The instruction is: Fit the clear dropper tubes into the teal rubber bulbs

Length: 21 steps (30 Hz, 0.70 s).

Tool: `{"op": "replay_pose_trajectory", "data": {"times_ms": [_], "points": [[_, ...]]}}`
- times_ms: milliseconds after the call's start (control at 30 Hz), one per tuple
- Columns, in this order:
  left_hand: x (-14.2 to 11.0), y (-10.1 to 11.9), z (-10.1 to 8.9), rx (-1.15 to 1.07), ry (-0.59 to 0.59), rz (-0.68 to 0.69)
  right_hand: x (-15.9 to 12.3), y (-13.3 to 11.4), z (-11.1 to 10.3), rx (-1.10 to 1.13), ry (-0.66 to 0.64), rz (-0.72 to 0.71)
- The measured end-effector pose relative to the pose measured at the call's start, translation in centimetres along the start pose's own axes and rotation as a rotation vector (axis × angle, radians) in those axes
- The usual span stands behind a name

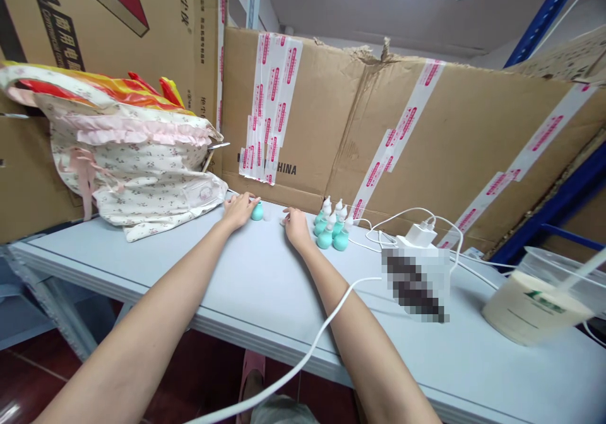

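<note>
At the back of the table, my left hand (240, 211) has its fingers curled against a small teal squeeze bulb (257, 212), which stands upright. Just to the right of that bulb is a small clear piece (267, 214), too faint to name. My right hand (297, 227) is closed a little farther right, its fingers partly hidden; whatever is in them I cannot make out. Beyond it stand several teal bulbs with white pointed nozzles (333, 227), grouped close together and upright.
A floral cloth bag (156, 171) fills the table's left end. Taped cardboard (312, 108) walls the back. On the right are a white charger (420, 233) with cables, a blurred-out item (416, 285) and a cup of pale drink (534, 307). A white cable (303, 361) crosses in front.
</note>
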State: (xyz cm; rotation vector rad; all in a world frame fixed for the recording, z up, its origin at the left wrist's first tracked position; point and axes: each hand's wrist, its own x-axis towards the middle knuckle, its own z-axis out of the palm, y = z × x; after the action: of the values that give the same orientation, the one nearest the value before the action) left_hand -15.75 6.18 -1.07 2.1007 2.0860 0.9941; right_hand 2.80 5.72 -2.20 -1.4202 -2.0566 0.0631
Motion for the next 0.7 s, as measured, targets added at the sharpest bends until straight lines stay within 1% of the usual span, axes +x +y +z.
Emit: {"op": "replay_pose_trajectory", "data": {"times_ms": [167,233,333,500,700], "points": [[-0.2,0.2,-0.2,0.007,0.000,0.002,-0.3,0.1,0.8,0.046,0.012,0.060],[-0.2,0.2,-0.2,0.002,-0.007,0.003,-0.4,-0.1,0.8,0.019,0.008,0.085],[-0.1,0.2,-0.1,0.007,-0.015,0.003,-0.6,-0.3,0.6,-0.081,0.015,0.136],[-0.2,0.4,-0.3,0.008,-0.022,0.006,-0.8,-0.6,0.0,-0.233,0.074,0.096],[-0.3,0.4,-0.4,0.006,-0.033,0.002,-0.9,-0.6,-0.2,-0.285,0.022,0.128]]}}
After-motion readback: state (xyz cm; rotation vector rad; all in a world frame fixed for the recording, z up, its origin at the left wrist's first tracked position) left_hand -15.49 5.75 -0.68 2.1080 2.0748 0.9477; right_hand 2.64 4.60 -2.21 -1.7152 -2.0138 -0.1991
